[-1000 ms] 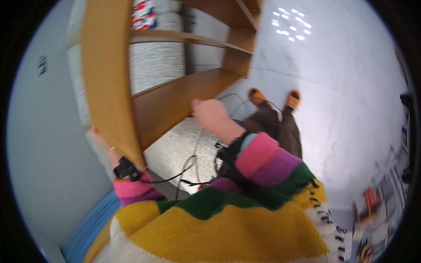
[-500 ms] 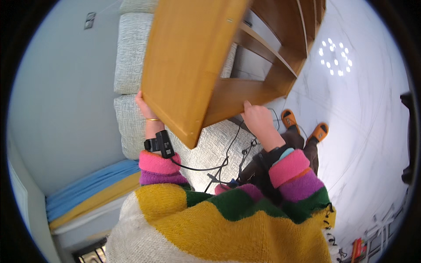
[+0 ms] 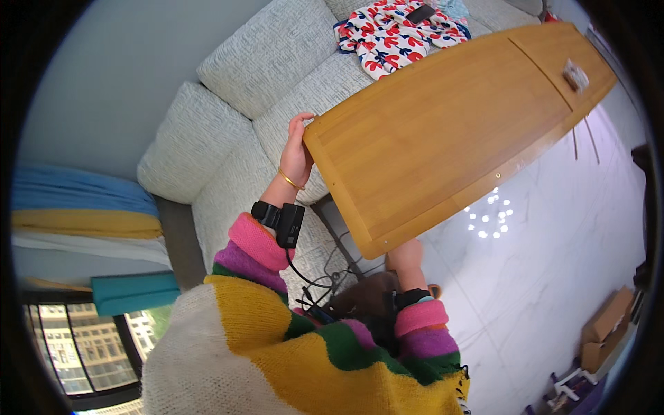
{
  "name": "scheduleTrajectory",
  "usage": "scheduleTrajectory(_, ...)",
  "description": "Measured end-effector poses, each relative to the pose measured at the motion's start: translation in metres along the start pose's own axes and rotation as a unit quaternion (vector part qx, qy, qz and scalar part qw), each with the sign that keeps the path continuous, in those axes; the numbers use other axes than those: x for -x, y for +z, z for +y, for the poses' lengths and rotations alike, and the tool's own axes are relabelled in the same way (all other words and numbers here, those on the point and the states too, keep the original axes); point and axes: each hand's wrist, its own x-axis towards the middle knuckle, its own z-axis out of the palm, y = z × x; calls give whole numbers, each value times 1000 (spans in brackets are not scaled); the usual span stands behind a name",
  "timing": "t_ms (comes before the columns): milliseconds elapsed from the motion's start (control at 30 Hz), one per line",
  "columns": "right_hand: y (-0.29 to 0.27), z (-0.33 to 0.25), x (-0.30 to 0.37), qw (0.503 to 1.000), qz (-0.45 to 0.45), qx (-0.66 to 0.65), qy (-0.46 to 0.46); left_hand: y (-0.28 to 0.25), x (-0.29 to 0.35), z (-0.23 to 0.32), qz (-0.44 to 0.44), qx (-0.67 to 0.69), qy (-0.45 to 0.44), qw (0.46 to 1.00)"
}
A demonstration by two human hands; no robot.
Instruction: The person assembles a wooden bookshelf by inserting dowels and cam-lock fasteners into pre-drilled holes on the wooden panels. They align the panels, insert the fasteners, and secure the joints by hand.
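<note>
Wooden shelf unit (image 3: 449, 138) has swung round since half a second ago: its open compartments were showing back then, and now it's a broad flat face running from the centre up to the upper right of the frame. Sofa (image 3: 235, 138) and patterned cloth (image 3: 391, 38) have come into view up top too.

Left hand (image 3: 296, 155) is up near the middle, forearm angled up from lower left, wrist pretty straight, palm side against the unit's left end. Its fingers are bent at the corner and look close together, pinching that edge; the very tips are hard to make out. Right hand (image 3: 406, 256) comes up from below at centre, tucked under the near edge. Those fingers are behind the wood, so can't tell if they're spread or pressed together.

Other stuff that's tricky to see: the shelves are all on the hidden side, and one orange shoe (image 3: 434, 290) just peeks out past the right forearm. Small crumpled packet (image 3: 575, 76) sits on the far end, contents unclear. Black cables (image 3: 325, 287) tangle at lower centre, partly lost against the dark trousers (image 3: 363, 297). Cardboard box (image 3: 609, 328) at lower right is close to the dark fisheye rim.
</note>
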Motion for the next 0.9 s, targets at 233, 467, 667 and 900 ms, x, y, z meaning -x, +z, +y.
scheduleTrajectory(233, -9, 6, 3, 999, 13, 10, -47, 3, 0, 0, 46, 6, -41, 998)
scheduleTrajectory(467, -5, 34, 1, 992, 48, 23, -118, 15, 3, 13, -23, -61, -61, 996)
scheduleTrajectory(667, -30, 27, -3, 976, 18, 80, -199, 16, 2, 16, -48, -77, -57, 994)
scheduleTrajectory(900, -127, -36, 13, 973, -2, -34, -229, 19, 4, 17, -47, -64, -53, 995)
